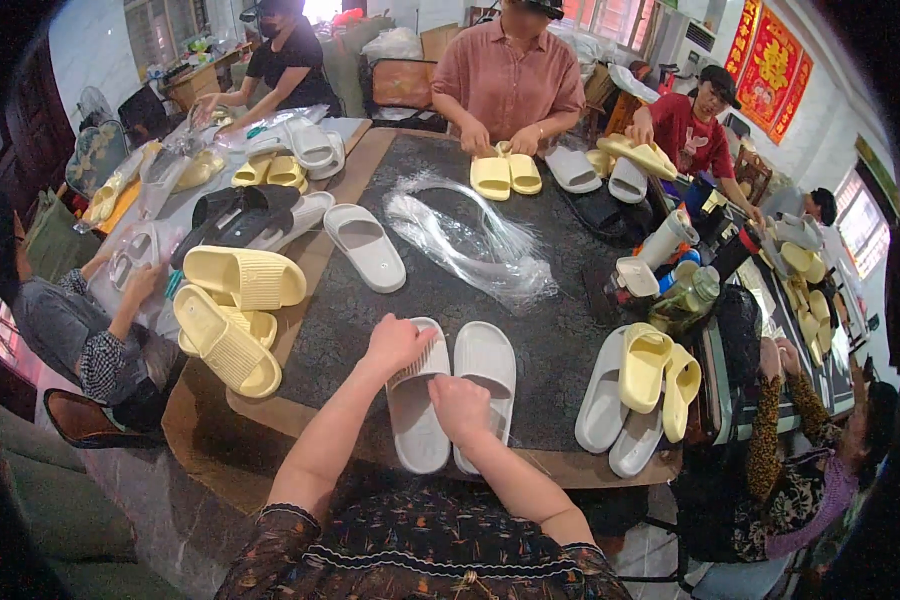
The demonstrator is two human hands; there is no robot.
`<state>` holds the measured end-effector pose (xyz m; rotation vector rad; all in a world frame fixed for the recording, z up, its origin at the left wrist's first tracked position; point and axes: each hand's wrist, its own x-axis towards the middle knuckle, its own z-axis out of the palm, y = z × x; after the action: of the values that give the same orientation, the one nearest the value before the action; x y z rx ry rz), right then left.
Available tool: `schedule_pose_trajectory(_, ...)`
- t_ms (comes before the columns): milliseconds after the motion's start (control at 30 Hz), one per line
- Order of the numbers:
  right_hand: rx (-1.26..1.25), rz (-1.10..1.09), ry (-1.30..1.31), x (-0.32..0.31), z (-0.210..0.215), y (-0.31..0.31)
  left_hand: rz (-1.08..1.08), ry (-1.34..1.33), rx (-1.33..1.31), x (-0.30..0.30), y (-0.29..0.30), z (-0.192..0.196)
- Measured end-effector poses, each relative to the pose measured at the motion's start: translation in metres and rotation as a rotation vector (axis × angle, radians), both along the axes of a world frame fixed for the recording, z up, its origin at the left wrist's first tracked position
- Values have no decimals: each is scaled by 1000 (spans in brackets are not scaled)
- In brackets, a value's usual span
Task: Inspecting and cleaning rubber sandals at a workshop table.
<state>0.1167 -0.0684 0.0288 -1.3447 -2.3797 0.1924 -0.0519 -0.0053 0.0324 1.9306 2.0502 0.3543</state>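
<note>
Two light grey slippers lie side by side before me, toes pointing away: a left-hand slipper (417, 430) and a right-hand slipper (486, 360). My left hand (400, 345) is closed over the ribbed strap of the left-hand slipper. Between the pair, my right hand (460, 408) is curled tight at that slipper's inner edge; whatever its fingers pinch is hidden. Beyond them, a loose bundle of clear plastic strands (470, 240) is spread on the dark tabletop (340, 345). A single grey slipper (365, 248) rests left of the bundle.
Yellow slippers (245, 275) are stacked at left, beside black slippers (240, 212). More grey slippers (602, 400) and yellow slippers (646, 365) overlap at right, near bottles and a jar (688, 300). Across the table, a person (510, 75) handles a yellow pair (507, 175). Other people work at both sides.
</note>
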Motion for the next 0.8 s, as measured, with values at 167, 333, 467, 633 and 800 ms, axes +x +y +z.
schedule_pose_trajectory(167,2,-44,3,-4,8,-2,14,-229,-130,12,18,2)
schedule_pose_trajectory(333,-17,-38,97,2,0,2,91,-252,52,29,11,-7)
schedule_pose_trajectory(467,-163,-36,247,13,9,-1,119,-297,275,32,3,-7)
schedule_pose_trajectory(633,-439,-63,405,57,11,0,136,-602,354,30,3,-9)
schedule_pose_trajectory(800,-686,-133,687,128,26,7,159,-980,328,21,5,-12)
